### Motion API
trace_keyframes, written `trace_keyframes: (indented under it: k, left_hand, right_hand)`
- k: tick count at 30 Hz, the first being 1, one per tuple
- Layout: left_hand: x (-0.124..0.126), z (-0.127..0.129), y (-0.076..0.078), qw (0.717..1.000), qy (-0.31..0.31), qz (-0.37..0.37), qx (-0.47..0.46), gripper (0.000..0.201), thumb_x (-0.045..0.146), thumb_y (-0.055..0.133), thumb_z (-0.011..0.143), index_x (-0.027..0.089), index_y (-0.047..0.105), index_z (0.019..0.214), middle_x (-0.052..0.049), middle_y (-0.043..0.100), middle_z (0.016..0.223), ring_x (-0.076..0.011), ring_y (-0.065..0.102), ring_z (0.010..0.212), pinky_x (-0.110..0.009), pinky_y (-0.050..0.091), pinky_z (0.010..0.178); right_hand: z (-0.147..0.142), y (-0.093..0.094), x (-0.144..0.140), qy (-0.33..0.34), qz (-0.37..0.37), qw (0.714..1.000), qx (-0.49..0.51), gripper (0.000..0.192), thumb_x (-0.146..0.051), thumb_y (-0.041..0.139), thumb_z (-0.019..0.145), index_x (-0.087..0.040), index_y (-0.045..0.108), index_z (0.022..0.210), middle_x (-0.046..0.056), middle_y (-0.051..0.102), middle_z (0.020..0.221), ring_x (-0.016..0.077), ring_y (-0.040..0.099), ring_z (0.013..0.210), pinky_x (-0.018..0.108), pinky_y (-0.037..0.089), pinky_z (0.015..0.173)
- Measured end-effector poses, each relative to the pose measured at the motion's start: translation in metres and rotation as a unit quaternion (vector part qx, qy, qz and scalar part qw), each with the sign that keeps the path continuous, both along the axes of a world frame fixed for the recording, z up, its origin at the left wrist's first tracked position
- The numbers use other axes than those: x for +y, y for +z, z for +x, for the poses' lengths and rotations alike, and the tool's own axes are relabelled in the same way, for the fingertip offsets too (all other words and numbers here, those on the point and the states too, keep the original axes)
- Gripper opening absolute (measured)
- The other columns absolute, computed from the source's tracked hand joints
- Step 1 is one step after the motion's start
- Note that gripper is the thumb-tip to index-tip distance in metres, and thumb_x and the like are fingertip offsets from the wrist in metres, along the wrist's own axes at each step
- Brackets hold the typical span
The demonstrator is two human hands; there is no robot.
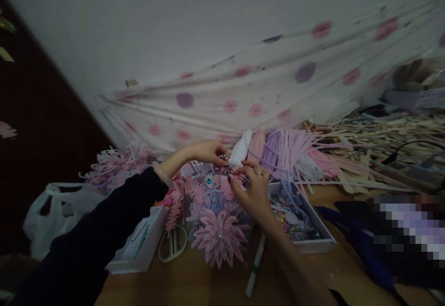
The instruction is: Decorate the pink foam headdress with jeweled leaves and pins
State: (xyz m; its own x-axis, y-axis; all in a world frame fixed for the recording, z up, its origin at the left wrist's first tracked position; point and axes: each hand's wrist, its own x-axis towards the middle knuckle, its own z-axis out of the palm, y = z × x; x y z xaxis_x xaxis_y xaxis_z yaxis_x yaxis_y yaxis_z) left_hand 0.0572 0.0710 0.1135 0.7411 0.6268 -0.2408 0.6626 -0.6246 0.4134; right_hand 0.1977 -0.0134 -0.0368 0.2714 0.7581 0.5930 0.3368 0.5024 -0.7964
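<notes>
Out at the far left, a white plastic bag point(59, 218) is being seen slumped near a white box point(155, 239), with pale scissors point(173, 245) being crossed by no hand. Moving right, the left hand point(207, 150) is being arched in from above, its fingertips being gathered close at a small cluster of beads point(223, 157); whether the beads are really being pinched cannot be told at this blur.

Now the middle: the pink flower piece point(219, 236) is being worked over, lying on the table between the forearms, a blue gem point(209, 181) being shown off near its top. From the other side, the right hand point(255, 185) is being brought to bear, thumb and forefinger being held nearly together; anything being pinched there is too small to tell. Such fine work, it is being judged here, is best being done with one hand steadying and the other adjusting lightly, petals being spared any pressing.

Farther right, fuzzy stem bundles point(274, 153) are being seen behind an open bead box point(309, 246), its loose contents being best guarded from a stray elbow.
</notes>
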Motion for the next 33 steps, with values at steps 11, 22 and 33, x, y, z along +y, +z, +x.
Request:
trace_keyframes:
  k: [11,22,33]
  left_hand:
    - [0.002,-0.004,-0.009,0.998,-0.015,-0.010,-0.059,0.009,0.019,0.064,0.075,0.014,0.068,0.080,0.001,0.068,0.072,-0.0135,0.061,0.072,-0.023,0.041,0.068]
    - [-0.002,-0.001,-0.013,0.994,0.009,-0.024,-0.103,0.030,0.007,0.071,0.067,0.012,0.067,0.096,0.003,0.070,0.069,-0.0123,0.064,0.065,-0.021,0.042,0.061]
    - [-0.006,-0.014,-0.019,0.985,0.008,-0.021,-0.173,0.027,0.007,0.069,0.068,0.012,0.069,0.094,0.001,0.069,0.075,-0.0127,0.062,0.069,-0.024,0.045,0.066]
  right_hand:
    - [0.003,-0.029,0.025,0.128,-0.188,0.960,0.164,0.051,-0.031,0.070,0.081,-0.016,0.047,0.123,0.006,0.062,0.097,0.0213,0.063,0.085,0.039,0.053,0.080]
    - [-0.001,-0.009,0.010,0.241,-0.206,0.916,0.246,0.069,-0.032,0.083,0.047,-0.020,0.048,0.105,-0.001,0.065,0.076,0.0192,0.065,0.067,0.031,0.053,0.063]
    - [-0.009,-0.019,0.012,0.234,-0.198,0.921,0.242,0.064,-0.038,0.084,0.051,-0.018,0.052,0.102,-0.003,0.061,0.070,0.0147,0.059,0.060,0.025,0.047,0.055]
